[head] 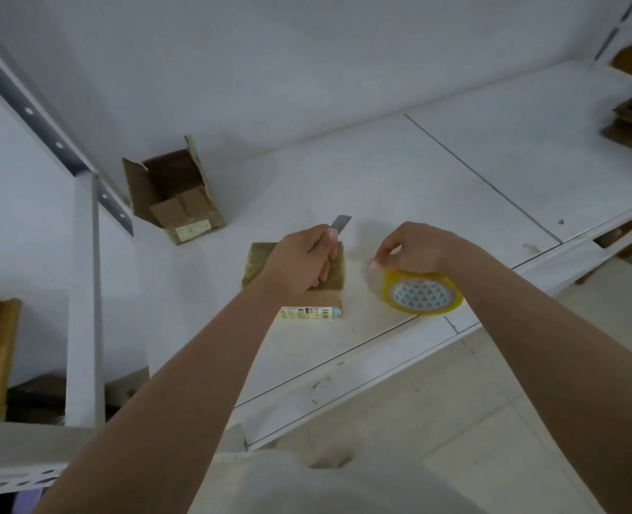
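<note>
Sealed carton [258,263] sits on shelf board [455,187], directly under left hand [299,265]. Utility knife [340,222] projects beyond that hand. Tape roll [423,294] lies beneath right hand [414,248]. Open carton [173,194] stands beyond, left of the left hand.

Left arm [181,383] and right arm [536,320] stretch forward, bare, converging. The left hand [299,261] is fisted — fingers wrapped round a knife [340,222], thumb on top. The right hand [414,246] arches knuckles-up — fingers curled down, thumb and forefinger tips nearly meeting.
</note>
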A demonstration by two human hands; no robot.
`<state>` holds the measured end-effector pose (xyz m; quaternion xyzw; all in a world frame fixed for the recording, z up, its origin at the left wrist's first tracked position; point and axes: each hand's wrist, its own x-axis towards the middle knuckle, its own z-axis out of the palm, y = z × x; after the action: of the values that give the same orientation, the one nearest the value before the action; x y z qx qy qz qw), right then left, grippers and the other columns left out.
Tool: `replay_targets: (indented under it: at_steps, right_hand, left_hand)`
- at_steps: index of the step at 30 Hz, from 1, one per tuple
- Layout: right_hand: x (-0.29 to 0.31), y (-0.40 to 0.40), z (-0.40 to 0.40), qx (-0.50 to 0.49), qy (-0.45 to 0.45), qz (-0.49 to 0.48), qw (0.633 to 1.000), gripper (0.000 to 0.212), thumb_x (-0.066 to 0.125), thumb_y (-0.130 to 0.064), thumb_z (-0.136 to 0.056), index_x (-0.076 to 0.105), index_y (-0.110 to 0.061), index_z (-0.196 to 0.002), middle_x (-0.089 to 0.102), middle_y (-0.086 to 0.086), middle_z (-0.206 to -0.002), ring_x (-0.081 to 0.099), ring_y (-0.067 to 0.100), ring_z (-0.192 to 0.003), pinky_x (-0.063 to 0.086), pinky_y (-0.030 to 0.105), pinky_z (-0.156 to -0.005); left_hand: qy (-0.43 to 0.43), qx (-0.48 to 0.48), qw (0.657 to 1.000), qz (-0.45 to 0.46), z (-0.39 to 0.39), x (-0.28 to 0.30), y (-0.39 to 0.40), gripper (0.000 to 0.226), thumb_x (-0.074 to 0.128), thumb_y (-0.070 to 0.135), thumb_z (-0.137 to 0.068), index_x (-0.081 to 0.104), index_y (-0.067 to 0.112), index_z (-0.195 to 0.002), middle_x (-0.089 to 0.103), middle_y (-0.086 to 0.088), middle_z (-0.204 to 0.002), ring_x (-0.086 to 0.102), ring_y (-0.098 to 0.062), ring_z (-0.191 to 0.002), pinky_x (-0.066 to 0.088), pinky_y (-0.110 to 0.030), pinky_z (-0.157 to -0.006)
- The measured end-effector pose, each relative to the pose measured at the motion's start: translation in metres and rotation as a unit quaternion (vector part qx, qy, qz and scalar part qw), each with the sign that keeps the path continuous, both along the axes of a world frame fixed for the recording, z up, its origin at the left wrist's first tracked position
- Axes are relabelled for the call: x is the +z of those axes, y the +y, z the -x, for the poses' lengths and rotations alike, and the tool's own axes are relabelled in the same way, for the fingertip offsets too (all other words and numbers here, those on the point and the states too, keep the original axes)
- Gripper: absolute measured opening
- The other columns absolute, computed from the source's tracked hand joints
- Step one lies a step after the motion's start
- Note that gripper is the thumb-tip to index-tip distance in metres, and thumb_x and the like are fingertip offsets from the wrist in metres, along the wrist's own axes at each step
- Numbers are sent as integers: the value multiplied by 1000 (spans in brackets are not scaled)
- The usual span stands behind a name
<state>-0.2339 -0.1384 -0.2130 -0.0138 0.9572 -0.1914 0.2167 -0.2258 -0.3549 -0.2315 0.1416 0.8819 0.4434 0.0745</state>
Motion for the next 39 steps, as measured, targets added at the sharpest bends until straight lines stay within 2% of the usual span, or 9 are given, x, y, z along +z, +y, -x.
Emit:
replay_targets:
  at_steps: [5,10,15,22,25,27,29,32,39]
  right_hand:
    - [2,13,-9,-43,-3,168,985,8,71,-38,-85,78,-34,-87,70,-13,-89,64,8,-87,46,24,-70]
    - [-4,10,-14,-63,44,151,986,7,70,-37,-86,77,-36,-85,69,-16,-91,62,11,-95,50,35,-88]
    - [-8,9,-19,-76,80,130,985,8,67,-43,-86,73,-42,-80,63,-22,-81,60,9,-87,47,31,-76]
    - [-14,15,-24,-117,85,125,981,12,68,-45,-84,70,-43,-72,63,-24,-76,59,3,-79,43,28,-71]
    - [-15,16,-24,-125,85,126,980,11,67,-46,-84,70,-43,-75,63,-24,-77,61,7,-83,44,28,-73]
    - [-14,14,-25,-126,87,117,981,9,66,-46,-84,72,-42,-78,64,-22,-81,61,8,-85,43,28,-72]
    - [-13,12,-24,-125,89,108,982,9,66,-45,-84,73,-41,-82,66,-20,-86,61,9,-88,43,28,-73]
    - [-12,12,-24,-128,88,110,982,9,66,-45,-84,73,-40,-81,67,-19,-86,63,11,-89,45,29,-74]
    - [-15,26,-31,-193,103,194,956,10,70,-44,-82,76,-37,-81,68,-19,-83,64,13,-87,53,40,-88]
  left_hand:
    - [-25,-107,978,178,0,19,1,43,44,35,-99,56,21,-60,52,11,-56,48,0,-52,34,-24,-59]
    - [-29,-130,932,337,2,32,26,41,36,37,-102,58,14,-75,55,0,-73,54,-19,-74,40,-31,-66]
    - [-12,-98,899,427,3,28,45,43,33,40,-102,47,16,-70,50,0,-73,51,-18,-71,33,-29,-61]
    - [22,-126,909,396,0,28,37,42,30,39,-104,58,15,-87,53,1,-77,52,-20,-79,35,-31,-66]
    - [-104,-112,977,148,1,30,14,37,38,26,-103,57,16,-74,59,3,-74,57,-12,-65,44,-23,-66]
    - [-134,-30,990,38,3,26,8,32,39,19,-103,56,14,-77,60,2,-75,58,-9,-58,46,-16,-59]
    - [-74,46,991,102,3,17,18,28,39,29,-103,54,13,-87,58,1,-77,58,-17,-68,44,-26,-62]
    - [21,144,951,273,-7,3,42,42,48,56,-92,48,15,-95,56,3,-84,54,-23,-78,38,-32,-64]
    - [72,177,921,340,-13,-6,62,37,60,36,-87,37,13,-105,55,-3,-97,64,-30,-87,29,-31,-52]
